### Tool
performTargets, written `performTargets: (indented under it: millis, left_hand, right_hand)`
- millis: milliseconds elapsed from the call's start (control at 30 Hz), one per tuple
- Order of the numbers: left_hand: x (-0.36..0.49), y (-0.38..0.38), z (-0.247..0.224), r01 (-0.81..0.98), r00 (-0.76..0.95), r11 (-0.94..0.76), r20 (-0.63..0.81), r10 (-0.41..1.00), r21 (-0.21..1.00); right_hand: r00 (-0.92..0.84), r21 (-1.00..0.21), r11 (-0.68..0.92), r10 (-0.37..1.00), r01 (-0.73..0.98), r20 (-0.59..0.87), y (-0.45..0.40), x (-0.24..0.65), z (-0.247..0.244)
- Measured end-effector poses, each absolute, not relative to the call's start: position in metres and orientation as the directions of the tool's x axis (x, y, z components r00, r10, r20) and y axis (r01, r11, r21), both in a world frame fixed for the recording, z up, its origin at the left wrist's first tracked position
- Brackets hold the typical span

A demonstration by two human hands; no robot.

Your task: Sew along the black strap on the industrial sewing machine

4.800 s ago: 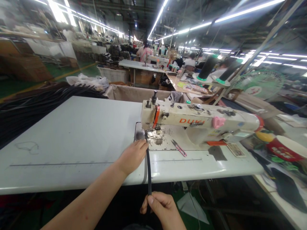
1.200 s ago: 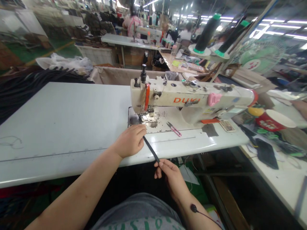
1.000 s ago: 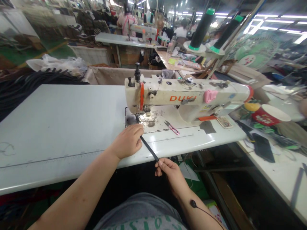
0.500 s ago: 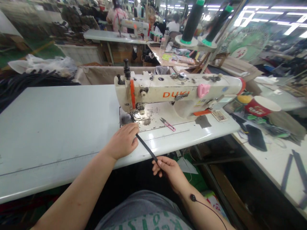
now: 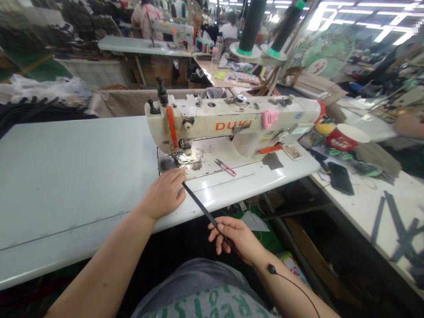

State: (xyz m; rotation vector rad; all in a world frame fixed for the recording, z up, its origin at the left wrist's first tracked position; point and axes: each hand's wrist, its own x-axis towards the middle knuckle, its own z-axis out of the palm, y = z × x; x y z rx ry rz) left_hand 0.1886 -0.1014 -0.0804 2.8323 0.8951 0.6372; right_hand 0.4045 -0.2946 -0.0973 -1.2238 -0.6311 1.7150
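A narrow black strip [image 5: 200, 204] runs slantwise from the sewing machine's needle area down past the table's front edge. My left hand [image 5: 167, 190] lies on the table just in front of the presser foot [image 5: 180, 160], fingers together over the strip's upper end. Thumb and forefinger of my right hand [image 5: 228, 232] pinch the strip lower down, off the table edge. The white sewing machine [image 5: 212, 117] stands behind my hands. Pink-handled thread snips [image 5: 225, 167] lie on its bed, to the right of my left hand.
The white sewing table [image 5: 82, 176] stretches left. On the right-hand table are a phone [image 5: 341, 178], a red bowl [image 5: 346, 138] and several dark strips [image 5: 394, 216]. Thread cones [image 5: 248, 28] stand behind the machine. Part of another person's arm [image 5: 409, 125] shows at the far right.
The whole view has shifted, so the machine and table appear further left. My right hand has moved slightly away from my left along the strip, and more strip shows between and below the fingers.
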Motion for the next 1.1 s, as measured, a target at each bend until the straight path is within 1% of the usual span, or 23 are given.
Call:
performTargets:
  millis: [200,367,467,567,667,733,800,833,900,933,967,1033,1067,1100]
  left_hand:
    - [0.189,-0.101,-0.08,0.512,0.735,-0.823,0.37,0.568,0.246]
    - [0.189,-0.1,-0.081,0.511,0.746,-0.828,0.36,0.56,0.229]
    - [0.188,-0.1,-0.082,0.509,0.749,-0.83,0.359,0.557,0.227]
    - [0.187,-0.099,-0.084,0.513,0.735,-0.828,0.383,0.559,0.224]
    - [0.185,-0.099,-0.082,0.496,0.716,-0.841,0.447,0.536,0.215]
    - [0.185,-0.104,-0.079,0.466,0.71,-0.855,0.481,0.515,0.228]
    - [0.188,-0.117,-0.074,0.432,0.695,-0.851,0.492,0.525,0.298]
    - [0.192,-0.127,-0.071,0.413,0.673,-0.833,0.493,0.552,0.369]
    - [0.2,-0.151,-0.07,0.321,0.665,-0.766,0.443,0.601,0.557]
    - [0.206,-0.165,-0.071,0.279,0.689,-0.701,0.372,0.622,0.656]
    - [0.211,-0.178,-0.073,0.257,0.722,-0.61,0.271,0.637,0.749]
    - [0.22,-0.2,-0.081,0.258,0.787,-0.335,0.004,0.617,0.906]
    - [0.224,-0.209,-0.085,0.245,0.81,-0.204,-0.085,0.581,0.948]
    - [0.226,-0.215,-0.089,0.249,0.823,-0.093,-0.16,0.545,0.964]
  right_hand:
    - [-0.134,-0.788,-0.478,0.875,-0.388,-0.465,-0.3,0.408,-0.092]
    - [-0.129,-0.803,-0.501,0.864,-0.322,-0.487,-0.309,0.418,-0.097]
    - [-0.117,-0.826,-0.489,0.871,-0.279,-0.477,-0.312,0.427,-0.097]
    - [-0.092,-0.819,-0.45,0.889,-0.356,-0.449,-0.312,0.432,-0.091]
    - [-0.08,-0.76,-0.412,0.898,-0.503,-0.434,-0.309,0.432,-0.082]
    - [-0.073,-0.725,-0.391,0.901,-0.567,-0.428,-0.307,0.431,-0.077]
    - [-0.06,-0.706,-0.364,0.907,-0.607,-0.416,-0.305,0.429,-0.073]
    - [-0.051,-0.701,-0.346,0.913,-0.623,-0.406,-0.304,0.428,-0.071]
    - [-0.024,-0.697,-0.303,0.925,-0.65,-0.38,-0.3,0.425,-0.069]
    - [-0.006,-0.698,-0.279,0.931,-0.66,-0.366,-0.298,0.424,-0.069]
    - [0.015,-0.701,-0.254,0.936,-0.666,-0.353,-0.295,0.423,-0.068]
    - [0.057,-0.712,-0.209,0.942,-0.67,-0.33,-0.289,0.421,-0.068]
    - [0.077,-0.72,-0.19,0.944,-0.668,-0.321,-0.286,0.42,-0.068]
    - [0.1,-0.728,-0.173,0.944,-0.663,-0.316,-0.283,0.419,-0.069]
